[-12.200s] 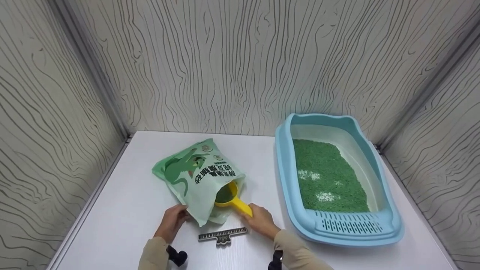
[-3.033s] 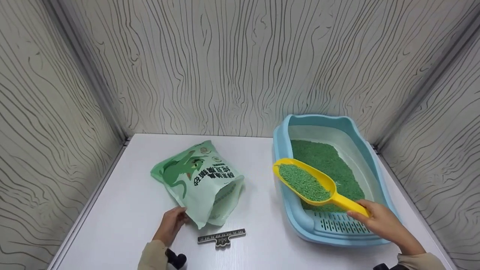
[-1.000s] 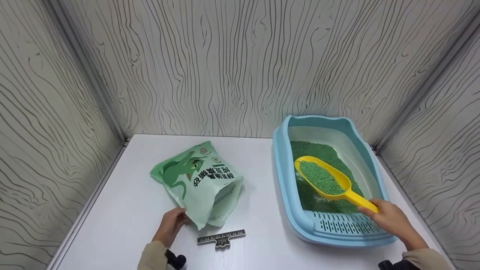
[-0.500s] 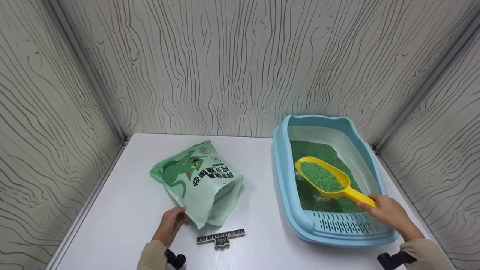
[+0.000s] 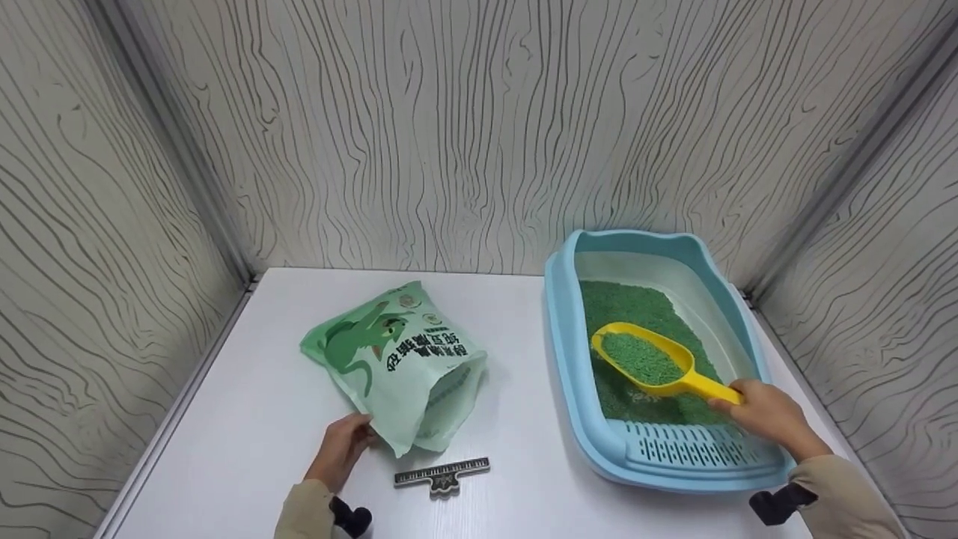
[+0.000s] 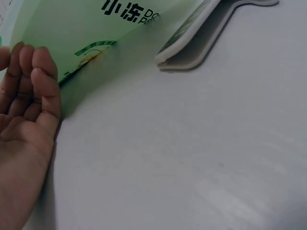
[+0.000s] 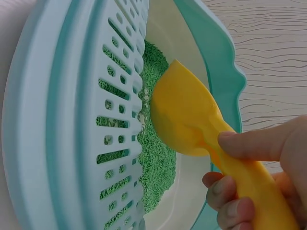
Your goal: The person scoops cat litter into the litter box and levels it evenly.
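Observation:
My right hand [image 5: 767, 410] grips the handle of a yellow scoop [image 5: 696, 383] heaped with green pellet litter [image 5: 644, 358]. The scoop is held level over the blue litter box [image 5: 563, 352], above its lower half. In the right wrist view, the thumb lies along the scoop's handle [image 7: 249, 187] and the fingers curl round it. My left hand [image 5: 340, 449] holds the near left edge of the light green cat litter bag [image 5: 408, 367], which lies on its side with its mouth gaping. In the left wrist view, fingers [image 6: 41, 72] bend at the bag's edge; the thumb is mostly cut off.
A dark bag clip [image 5: 443, 475] with a piano-key pattern lies on the white table [image 5: 516, 434] in front of the bag. Green litter covers most of the box floor. A slotted step [image 5: 696, 449] forms the box's near end. Wood-patterned walls [image 5: 449, 135] enclose the table.
Twelve seconds ago the scoop was in the bag's mouth. It has since crossed the box's left rim, heaped with litter, and now hovers slightly lower over the box. The left hand has stayed at the bag.

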A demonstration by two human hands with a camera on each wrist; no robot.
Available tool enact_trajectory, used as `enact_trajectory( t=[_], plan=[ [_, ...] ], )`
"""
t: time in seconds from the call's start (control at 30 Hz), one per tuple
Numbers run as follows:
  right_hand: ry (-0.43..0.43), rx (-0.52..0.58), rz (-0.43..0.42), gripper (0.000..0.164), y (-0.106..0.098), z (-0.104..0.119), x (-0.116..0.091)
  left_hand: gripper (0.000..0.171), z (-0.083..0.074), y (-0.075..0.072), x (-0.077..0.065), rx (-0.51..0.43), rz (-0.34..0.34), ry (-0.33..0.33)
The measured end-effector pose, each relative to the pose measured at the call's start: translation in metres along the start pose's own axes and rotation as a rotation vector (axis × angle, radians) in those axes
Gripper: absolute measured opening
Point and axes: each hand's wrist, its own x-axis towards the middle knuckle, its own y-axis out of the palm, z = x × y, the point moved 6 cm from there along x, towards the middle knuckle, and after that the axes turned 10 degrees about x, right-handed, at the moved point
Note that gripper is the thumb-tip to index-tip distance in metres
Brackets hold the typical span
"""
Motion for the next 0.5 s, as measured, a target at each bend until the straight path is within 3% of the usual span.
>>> enact_trajectory(
  t=[0.27,0.5],
  plan=[
    [-0.003,0.0,0.014,0.036,-0.002,0.003,0.006,0.023,0.0,-0.001,0.001,0.0,-0.007,-0.002],
    [-0.021,-0.036,0.026,0.04,-0.007,0.011,0.014,0.028,0.0,-0.002,0.001,0.013,-0.022,-0.031]
  ],
)
